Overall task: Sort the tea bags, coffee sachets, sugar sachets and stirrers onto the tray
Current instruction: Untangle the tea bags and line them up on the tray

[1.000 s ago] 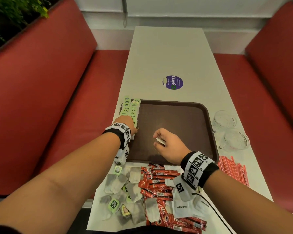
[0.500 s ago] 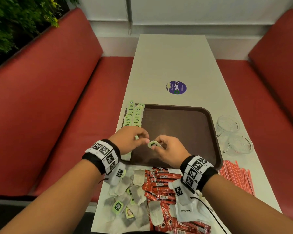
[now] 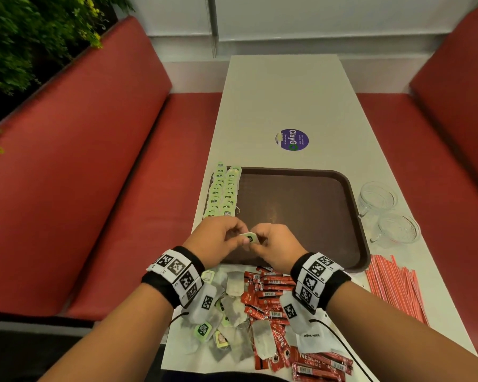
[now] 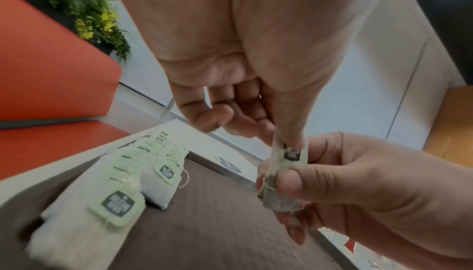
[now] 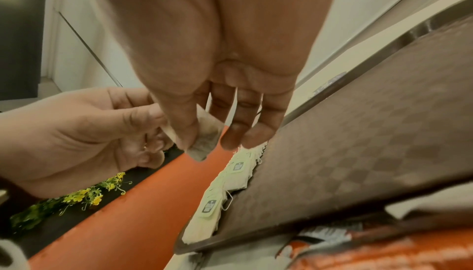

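Both hands meet over the near left part of the brown tray (image 3: 301, 216). Between them is one tea bag (image 3: 250, 238) with a green tag. My left hand (image 3: 239, 235) pinches the tag (image 4: 290, 153) between thumb and finger. My right hand (image 3: 260, 240) pinches the bag's pouch (image 4: 276, 199), seen again in the right wrist view (image 5: 207, 138). Two overlapping rows of tea bags (image 3: 224, 194) lie along the tray's left edge. Near me on the table lie loose tea bags (image 3: 233, 285), red coffee sachets (image 3: 268, 293), white sugar sachets (image 3: 312, 340) and red stirrers (image 3: 392, 288).
Two empty glass cups (image 3: 378, 197) stand on the white table right of the tray. A purple round sticker (image 3: 291, 139) is beyond the tray. Red bench seats (image 3: 94, 161) flank the table, and a green plant (image 3: 25, 37) sits at the far left.
My left hand left the tea bag rows and came back to meet the right hand. Both hands now pinch one tea bag just above the tray.
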### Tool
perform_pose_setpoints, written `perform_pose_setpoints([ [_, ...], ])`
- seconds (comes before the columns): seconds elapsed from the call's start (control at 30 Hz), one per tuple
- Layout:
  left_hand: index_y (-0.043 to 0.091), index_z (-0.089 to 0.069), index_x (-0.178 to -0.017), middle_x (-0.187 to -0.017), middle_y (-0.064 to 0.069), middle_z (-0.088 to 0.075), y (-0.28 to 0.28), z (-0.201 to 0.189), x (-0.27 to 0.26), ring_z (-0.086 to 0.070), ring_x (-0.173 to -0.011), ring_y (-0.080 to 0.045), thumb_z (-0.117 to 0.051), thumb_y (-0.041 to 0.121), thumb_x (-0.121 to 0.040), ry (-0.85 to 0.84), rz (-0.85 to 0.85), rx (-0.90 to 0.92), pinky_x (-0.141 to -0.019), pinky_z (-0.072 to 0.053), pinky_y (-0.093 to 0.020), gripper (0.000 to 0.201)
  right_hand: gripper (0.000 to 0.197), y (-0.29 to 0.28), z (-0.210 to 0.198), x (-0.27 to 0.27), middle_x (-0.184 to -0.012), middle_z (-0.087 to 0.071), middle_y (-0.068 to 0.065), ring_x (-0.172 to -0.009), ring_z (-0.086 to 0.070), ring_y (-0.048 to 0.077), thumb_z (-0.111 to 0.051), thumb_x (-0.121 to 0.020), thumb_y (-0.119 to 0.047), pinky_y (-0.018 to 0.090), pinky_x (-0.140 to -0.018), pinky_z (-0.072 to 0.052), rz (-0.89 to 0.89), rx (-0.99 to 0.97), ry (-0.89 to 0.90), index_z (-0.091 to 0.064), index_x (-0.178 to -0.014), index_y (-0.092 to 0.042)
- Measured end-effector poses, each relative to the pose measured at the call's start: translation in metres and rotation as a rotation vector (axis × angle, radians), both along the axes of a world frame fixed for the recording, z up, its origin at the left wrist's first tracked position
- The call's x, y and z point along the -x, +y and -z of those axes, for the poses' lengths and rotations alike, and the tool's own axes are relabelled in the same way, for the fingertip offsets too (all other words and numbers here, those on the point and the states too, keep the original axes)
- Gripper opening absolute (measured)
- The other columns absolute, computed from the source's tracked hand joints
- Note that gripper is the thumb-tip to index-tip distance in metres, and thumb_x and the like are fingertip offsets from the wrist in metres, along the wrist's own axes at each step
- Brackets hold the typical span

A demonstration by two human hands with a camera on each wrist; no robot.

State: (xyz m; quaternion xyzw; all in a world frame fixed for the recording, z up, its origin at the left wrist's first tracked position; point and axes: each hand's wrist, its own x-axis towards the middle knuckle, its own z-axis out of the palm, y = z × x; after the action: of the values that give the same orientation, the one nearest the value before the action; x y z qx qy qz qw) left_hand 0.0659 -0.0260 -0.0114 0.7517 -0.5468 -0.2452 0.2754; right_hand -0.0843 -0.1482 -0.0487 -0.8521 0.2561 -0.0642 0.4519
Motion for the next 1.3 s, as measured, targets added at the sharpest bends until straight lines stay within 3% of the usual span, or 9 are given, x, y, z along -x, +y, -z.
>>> perform_pose_setpoints([
  [0.17, 0.029, -0.071, -0.092, -0.078, 0.010, -0.067, 0.003, 0.008, -0.014, -0.058, -0.070, -0.003, -0.071, 0.025, -0.090, 0.037, -0.122, -0.041, -0.067, -0.046, -0.019, 0.004, 0.015, 0.004, 0.002, -0.003, -0.081, -0.067, -0.009, -0.067, -0.056, 0.007, -0.075, -0.087, -0.035, 0.028, -0.065, -0.048, 0.025, 0.004, 0.024, -0.072, -0.099, -0.027],
  [0.23, 0.028, -0.071, -0.094, -0.078, 0.012, -0.067, 0.000, 0.011, -0.028, -0.059, -0.071, -0.005, -0.070, 0.027, -0.091, 0.030, -0.254, -0.016, -0.068, -0.046, -0.021, 0.004, 0.038, 0.005, 0.007, -0.002, -0.089, -0.068, -0.015, -0.068, -0.055, 0.000, -0.077, -0.086, -0.030, 0.024, -0.072, -0.050, -0.013, -0.044, 0.081, -0.066, -0.122, -0.028],
  [0.3, 0.028, -0.070, -0.095, -0.079, 0.013, -0.066, -0.005, 0.013, -0.043, -0.060, -0.074, -0.006, -0.069, 0.028, -0.092, -0.034, -0.301, -0.068, -0.070, -0.045, -0.023, 0.004, 0.044, 0.007, 0.007, 0.000, -0.094, -0.067, -0.020, -0.072, -0.055, -0.005, -0.077, -0.085, -0.032, 0.022, -0.077, -0.049, -0.133, 0.005, 0.169, -0.064, -0.127, -0.029],
  [0.37, 0.025, -0.069, -0.098, -0.083, 0.012, -0.065, -0.010, 0.014, -0.056, -0.062, -0.081, -0.012, -0.067, 0.028, -0.093, -0.126, -0.247, -0.221, -0.071, -0.043, -0.024, 0.006, 0.040, 0.012, 0.005, 0.002, -0.097, -0.067, -0.021, -0.082, -0.058, -0.007, -0.077, -0.084, -0.036, 0.019, -0.080, -0.048, -0.271, 0.086, 0.260, -0.067, -0.123, -0.029],
  [0.53, 0.021, -0.070, -0.109, -0.093, 0.005, -0.072, -0.030, 0.028, -0.065, -0.066, -0.091, -0.012, -0.074, 0.028, -0.088, -0.155, -0.182, -0.516, -0.083, -0.051, -0.024, 0.023, 0.053, 0.028, 0.004, -0.002, -0.117, -0.071, -0.004, -0.104, -0.065, 0.018, -0.081, -0.077, -0.044, 0.030, -0.092, -0.052, -0.470, 0.203, 0.429, -0.067, -0.126, -0.031],
  [0.63, 0.026, -0.069, -0.101, -0.099, 0.004, -0.072, -0.044, 0.032, -0.066, -0.065, -0.098, -0.016, -0.078, 0.031, -0.083, -0.158, -0.281, -0.517, -0.091, -0.054, -0.034, 0.020, 0.052, 0.030, 0.002, -0.006, -0.119, -0.071, -0.003, -0.105, -0.064, 0.021, -0.081, -0.078, -0.038, 0.028, -0.089, -0.048, -0.516, 0.279, 0.438, -0.066, -0.128, -0.031],
  [0.9, 0.023, -0.070, -0.106, -0.112, 0.000, -0.065, -0.062, 0.029, -0.069, -0.063, -0.102, -0.020, -0.081, 0.030, -0.081, -0.256, -0.299, -0.538, -0.086, -0.052, -0.029, 0.028, 0.034, 0.035, 0.006, -0.011, -0.125, -0.065, -0.002, -0.111, -0.061, 0.023, -0.071, -0.085, -0.023, 0.035, -0.091, -0.050, -0.606, 0.327, 0.354, -0.071, -0.120, -0.023],
  [1.13, 0.025, -0.059, -0.086, -0.091, 0.003, -0.064, -0.068, 0.032, -0.059, -0.060, -0.085, -0.018, -0.076, 0.037, -0.080, -0.330, -0.155, -0.506, -0.070, -0.046, -0.028, 0.022, 0.018, 0.037, 0.013, -0.010, -0.122, -0.065, 0.000, -0.105, -0.062, 0.025, -0.066, -0.088, -0.019, 0.035, -0.084, -0.050, -0.643, 0.354, 0.300, -0.078, -0.102, -0.019],
  [1.3, 0.012, -0.066, -0.094, -0.089, -0.004, -0.068, -0.074, 0.039, -0.048, -0.064, -0.085, -0.023, -0.064, 0.056, -0.086, -0.420, -0.036, -0.607, -0.073, -0.052, -0.032, 0.045, 0.016, 0.036, 0.012, -0.012, -0.112, -0.067, 0.002, -0.096, -0.062, 0.025, -0.065, -0.088, -0.019, 0.037, -0.081, -0.052, -0.631, 0.355, 0.268, -0.075, -0.099, -0.017],
])
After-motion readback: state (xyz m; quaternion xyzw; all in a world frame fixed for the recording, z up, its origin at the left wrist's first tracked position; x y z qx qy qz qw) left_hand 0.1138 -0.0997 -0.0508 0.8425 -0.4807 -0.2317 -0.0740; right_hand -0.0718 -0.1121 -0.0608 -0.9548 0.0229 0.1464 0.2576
